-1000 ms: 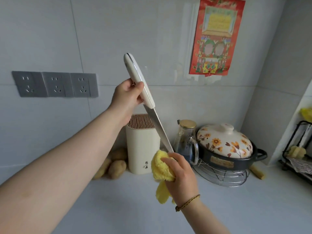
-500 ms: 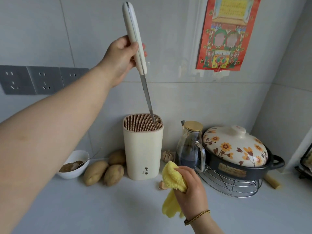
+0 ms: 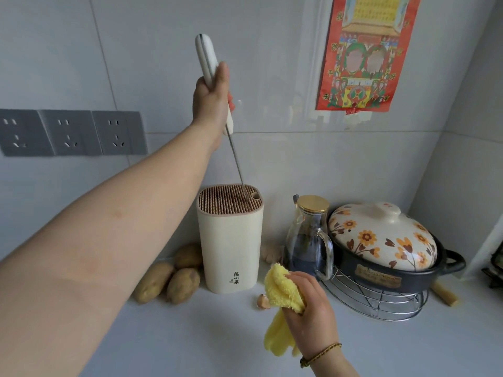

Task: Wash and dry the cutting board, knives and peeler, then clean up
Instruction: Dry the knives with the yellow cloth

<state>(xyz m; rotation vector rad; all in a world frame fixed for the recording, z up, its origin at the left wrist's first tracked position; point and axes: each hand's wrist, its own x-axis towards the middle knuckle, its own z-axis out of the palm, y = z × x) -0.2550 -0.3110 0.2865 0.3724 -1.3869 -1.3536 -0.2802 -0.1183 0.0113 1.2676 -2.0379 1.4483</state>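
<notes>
Soft, even light, fairly bright; shadows weak. Faint sheen and a smeared reflection on the wall tiles (image 3: 285, 110) beside the poster (image 3: 362, 50). Dim shadow under the potatoes (image 3: 174, 281). Small glints on the glass jug (image 3: 310, 240). Wide-angle bend: sockets (image 3: 70, 133) slant, forearm (image 3: 95, 254) balloons lower left. Blade of the knife (image 3: 206, 57) crisp; cloth (image 3: 280, 289) texture slightly soft.

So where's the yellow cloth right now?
Head view, lower right of centre: the right hand grips the yellow cloth, in front of the glass jug and right of the knife block.
</notes>
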